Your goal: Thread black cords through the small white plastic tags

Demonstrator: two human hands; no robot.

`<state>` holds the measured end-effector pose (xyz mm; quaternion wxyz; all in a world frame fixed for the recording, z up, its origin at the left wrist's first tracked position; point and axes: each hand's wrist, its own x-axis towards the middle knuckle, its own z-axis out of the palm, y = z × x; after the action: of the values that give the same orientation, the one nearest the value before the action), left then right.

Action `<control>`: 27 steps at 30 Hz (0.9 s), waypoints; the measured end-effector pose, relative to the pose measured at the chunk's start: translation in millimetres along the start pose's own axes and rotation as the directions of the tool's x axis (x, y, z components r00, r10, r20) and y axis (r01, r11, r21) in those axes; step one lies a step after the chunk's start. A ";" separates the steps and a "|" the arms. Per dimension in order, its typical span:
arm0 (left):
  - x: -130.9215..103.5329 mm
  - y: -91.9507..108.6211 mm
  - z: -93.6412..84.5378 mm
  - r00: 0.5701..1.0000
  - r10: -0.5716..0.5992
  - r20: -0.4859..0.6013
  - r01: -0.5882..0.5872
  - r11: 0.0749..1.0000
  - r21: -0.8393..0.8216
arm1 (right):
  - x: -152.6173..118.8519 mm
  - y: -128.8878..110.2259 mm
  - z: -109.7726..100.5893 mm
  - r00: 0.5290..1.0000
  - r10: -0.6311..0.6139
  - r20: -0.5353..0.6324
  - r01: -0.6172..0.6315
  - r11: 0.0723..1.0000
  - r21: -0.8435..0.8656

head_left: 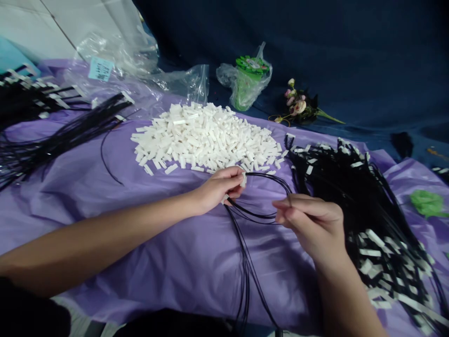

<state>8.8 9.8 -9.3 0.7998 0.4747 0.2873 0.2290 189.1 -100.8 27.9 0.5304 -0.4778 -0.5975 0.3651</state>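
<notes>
My left hand [217, 189] is closed on a white connector [243, 179] at the near edge of a pile of white pieces [206, 138]. A second white piece shows under its fingers. Several thin black wires [242, 243] run from there; some loop right and others hang down toward my lap. My right hand [312, 220], to the right of the left one, has thumb and index finger pinched together beside the wire loop. What lies between those fingertips is too small to make out.
Black wires with white ends [329, 182] are heaped at the right, and another wire bundle [70, 131] lies at the left. Clear plastic bags [119, 79], a green-lidded cup [247, 82] and artificial flowers [298, 105] stand behind on the purple cover [140, 252].
</notes>
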 end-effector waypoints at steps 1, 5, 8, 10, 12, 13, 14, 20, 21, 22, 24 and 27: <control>0.0 0.1 -0.1 1.000 0.001 0.008 -0.001 1.000 -0.003 | 0.6 0.7 1.5 1.000 -0.001 0.004 0.001 0.997 -0.079; -1.2 0.2 -0.8 0.999 0.005 0.053 -0.005 1.000 -0.008 | 3.0 3.5 5.5 0.991 0.061 -0.116 -0.092 0.954 -0.284; -2.2 -0.9 -1.8 0.995 0.045 0.084 -0.043 0.999 -0.015 | 3.2 4.6 6.2 0.989 0.042 -0.142 -0.092 0.925 -0.368; -2.5 -1.7 -2.4 0.993 0.062 0.102 -0.060 0.998 -0.021 | 3.0 4.0 6.3 0.993 0.004 -0.117 -0.053 0.908 -0.416; -2.5 -2.2 -2.6 0.992 0.062 0.109 -0.061 0.998 -0.020 | 3.1 2.5 6.8 0.995 -0.019 -0.095 -0.025 0.894 -0.447; -2.5 -2.2 -2.6 0.992 0.061 0.109 -0.059 0.998 -0.017 | 3.3 1.7 7.2 0.996 -0.024 -0.085 -0.017 0.889 -0.458; -2.6 -2.2 -2.4 0.992 0.062 0.107 -0.061 0.998 -0.016 | 3.5 1.0 7.6 0.997 -0.028 -0.079 -0.012 0.885 -0.466; -2.8 -1.8 -1.9 0.990 0.083 0.118 -0.080 0.996 -0.032 | 4.6 -1.0 8.9 0.996 -0.045 -0.077 0.001 0.871 -0.492; -2.8 -1.8 -1.9 0.989 0.085 0.118 -0.082 0.996 -0.031 | 4.6 -0.9 9.0 0.996 -0.044 -0.078 0.000 0.871 -0.491; -2.7 -1.8 -1.9 0.989 0.086 0.117 -0.083 0.996 -0.030 | 4.5 -0.6 9.0 0.996 -0.042 -0.079 -0.002 0.871 -0.491; -2.7 -1.6 -1.7 0.990 0.082 0.114 -0.080 0.996 -0.024 | 4.5 0.3 9.3 0.996 -0.041 -0.079 -0.003 0.871 -0.491; -3.3 -1.1 -0.4 0.991 0.078 0.104 -0.078 0.997 -0.004 | 5.0 1.6 9.9 0.996 -0.032 -0.078 -0.010 0.872 -0.489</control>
<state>6.3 7.5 -9.7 0.8043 0.4967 0.2262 0.2351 179.8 -94.9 26.1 0.4190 -0.6079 -0.6503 0.1790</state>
